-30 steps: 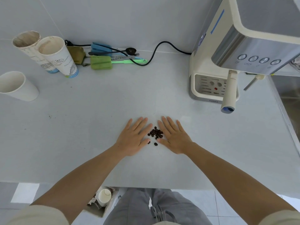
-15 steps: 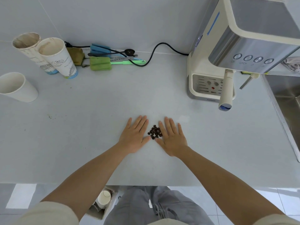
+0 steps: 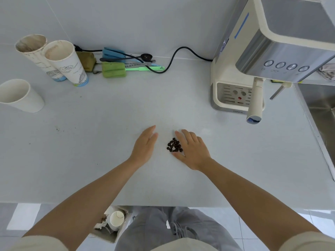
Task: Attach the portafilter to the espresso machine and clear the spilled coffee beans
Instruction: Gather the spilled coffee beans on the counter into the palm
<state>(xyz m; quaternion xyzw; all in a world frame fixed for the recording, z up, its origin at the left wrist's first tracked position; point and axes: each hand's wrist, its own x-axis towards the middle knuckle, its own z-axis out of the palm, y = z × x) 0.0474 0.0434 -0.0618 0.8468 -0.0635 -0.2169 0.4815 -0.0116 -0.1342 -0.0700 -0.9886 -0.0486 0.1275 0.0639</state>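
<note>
Dozen-odd beans [image 3: 174, 145], light, hard, rolly, heaped against flat right fingers [image 3: 186, 140]; left fingers [image 3: 151, 134] flat, empty; best scooped.

Surface [image 3: 90, 160]: pale grey, matte, lit evenly by soft daylight; small dark specks at 9 o'clock. Wall [image 3: 145, 20]: plain light grey panels, one diagonal seam at 11 o'clock, meeting the surface along a straight joint. Stainless steel sink [image 3: 322, 105] set into the surface at 3 o'clock. Floor [image 3: 23, 216]: pale tiles with grey joints, visible below the surface's near edge at 6 o'clock.
</note>
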